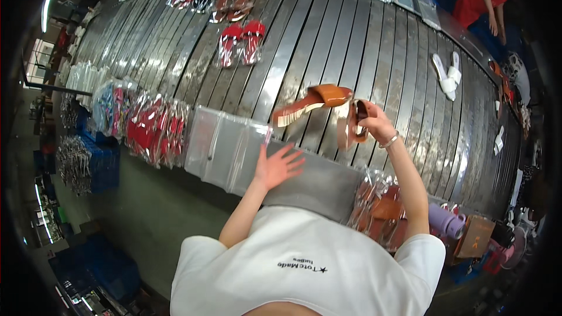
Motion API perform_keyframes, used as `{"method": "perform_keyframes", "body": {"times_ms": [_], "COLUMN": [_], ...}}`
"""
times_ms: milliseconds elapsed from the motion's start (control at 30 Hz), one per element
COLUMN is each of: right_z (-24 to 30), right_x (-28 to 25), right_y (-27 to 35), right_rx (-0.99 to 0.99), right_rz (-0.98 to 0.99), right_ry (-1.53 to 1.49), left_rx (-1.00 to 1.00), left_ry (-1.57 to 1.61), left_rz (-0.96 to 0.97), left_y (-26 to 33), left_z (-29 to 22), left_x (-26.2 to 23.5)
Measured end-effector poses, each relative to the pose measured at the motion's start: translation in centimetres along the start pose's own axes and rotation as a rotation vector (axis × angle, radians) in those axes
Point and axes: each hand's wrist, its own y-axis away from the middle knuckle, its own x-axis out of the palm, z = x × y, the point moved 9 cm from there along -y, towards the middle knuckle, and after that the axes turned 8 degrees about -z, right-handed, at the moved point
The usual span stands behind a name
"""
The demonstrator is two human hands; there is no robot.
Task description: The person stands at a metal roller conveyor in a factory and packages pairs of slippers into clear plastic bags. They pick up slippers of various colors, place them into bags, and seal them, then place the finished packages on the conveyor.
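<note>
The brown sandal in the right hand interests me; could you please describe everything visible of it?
The brown sandal has a brown, leather-like upper and a paler tan sole. The right hand holds it tilted over the metal slats. Blur hides finer detail; I cannot tell whether it touches the other sandal.

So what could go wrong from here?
1. The right hand holds one brown sandal; I can't tell how its mate is supported, so that might drop or scuff on the metal slats.
2. The open left hand is close to the clear bags at the near edge and could brush some off.
3. The purple bottle sits near the right forearm; a swing might knock it.
</note>
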Motion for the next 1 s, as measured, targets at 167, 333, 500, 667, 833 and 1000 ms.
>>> {"method": "perform_keyframes", "body": {"times_ms": [167,333,500,667,833,1000], "right_z": [-3.7,-15.9,-20.8,-22.2,-17.9,-15.8], "right_x": [7.6,6.5,6.2,7.7,14.0,16.9], "right_y": [6.1,11.9,16.1,14.7,11.7,9.6], "right_rx": [-0.277,-0.274,0.251,0.204,0.026,-0.011], "right_rz": [0.062,-0.702,-0.804,-0.482,-0.339,-0.205], "right_ry": [0.837,1.288,1.170,0.598,0.617,0.420], "left_rx": [0.147,0.593,0.596,0.935,0.876,0.916], "left_ry": [-0.140,-0.805,-0.715,-1.051,-0.641,-1.050], "left_rz": [0.198,-0.565,-0.311,-0.286,-0.382,-0.285], "left_y": [0.2,0.0,1.4,4.7,6.5,7.2], "left_z": [-0.9,-1.4,1.5,0.3,-4.3,-13.6], "left_x": [1.6,-6.7,-8.4,-6.9,-5.6,-9.1]}}
